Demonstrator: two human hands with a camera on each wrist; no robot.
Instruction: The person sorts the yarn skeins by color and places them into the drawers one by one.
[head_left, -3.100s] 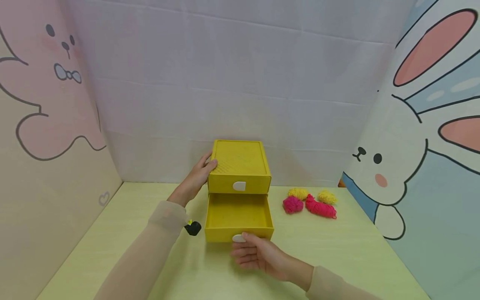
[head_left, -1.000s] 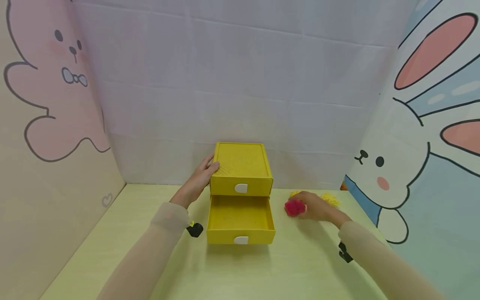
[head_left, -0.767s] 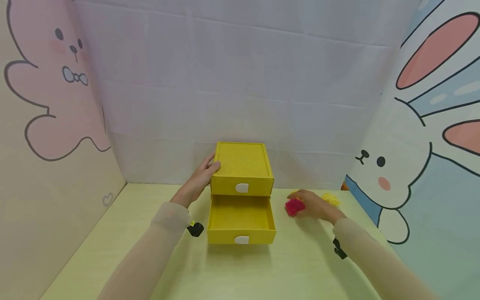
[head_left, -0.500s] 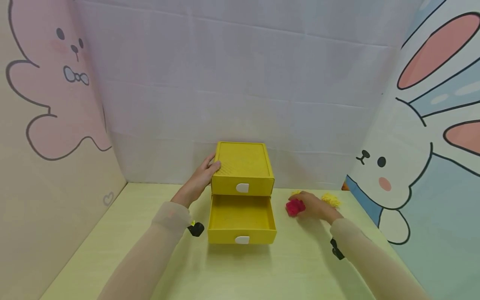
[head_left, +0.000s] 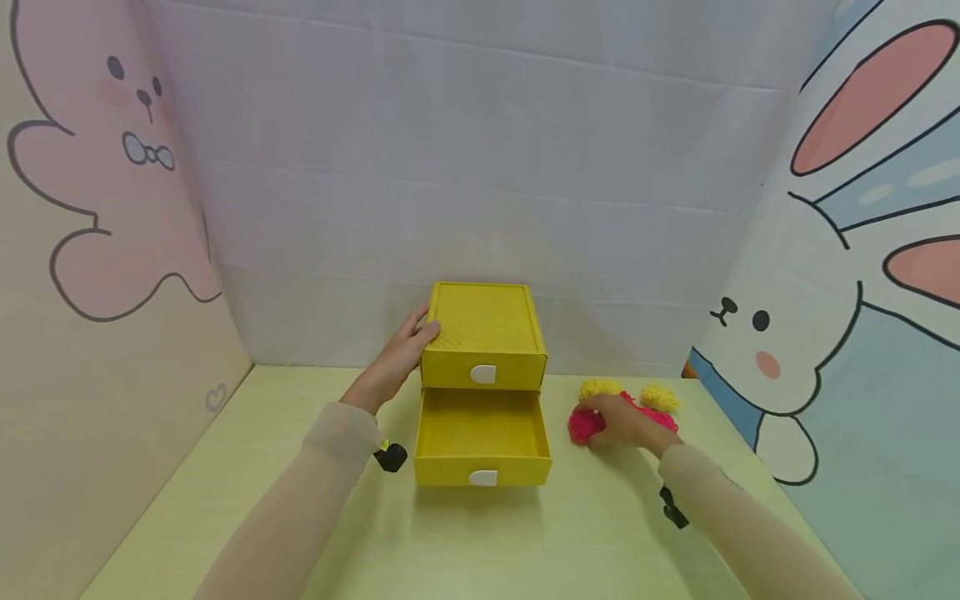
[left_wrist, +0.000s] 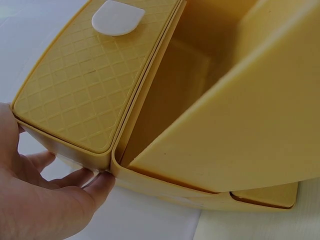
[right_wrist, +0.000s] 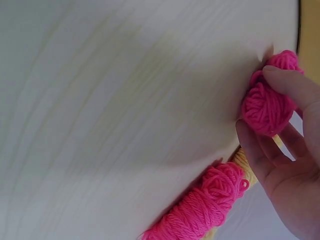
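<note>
A yellow drawer box [head_left: 487, 321] stands against the back of the table with its lower drawer [head_left: 482, 423] pulled out and bare inside. My left hand [head_left: 393, 362] holds the box's upper left edge; in the left wrist view its fingertips [left_wrist: 102, 182] press the side wall. To the right of the box, my right hand [head_left: 618, 419] grips a pink yarn ball [right_wrist: 267, 107] between thumb and fingers, low at the tabletop. A longer pink skein [right_wrist: 200, 205] lies beside that hand, partly hidden by it in the head view.
Two yellow yarn bundles, one nearer the box [head_left: 600, 388] and one farther right [head_left: 660, 397], lie behind the right hand. Cloth walls rise behind and at both sides of the pale table [head_left: 480, 542]. The drawer front juts toward me.
My right hand has gone from the lower drawer's white knob to the pink yarn ball, then shifted slightly toward me with it, uncovering yarn behind. The left hand stays on the box.
</note>
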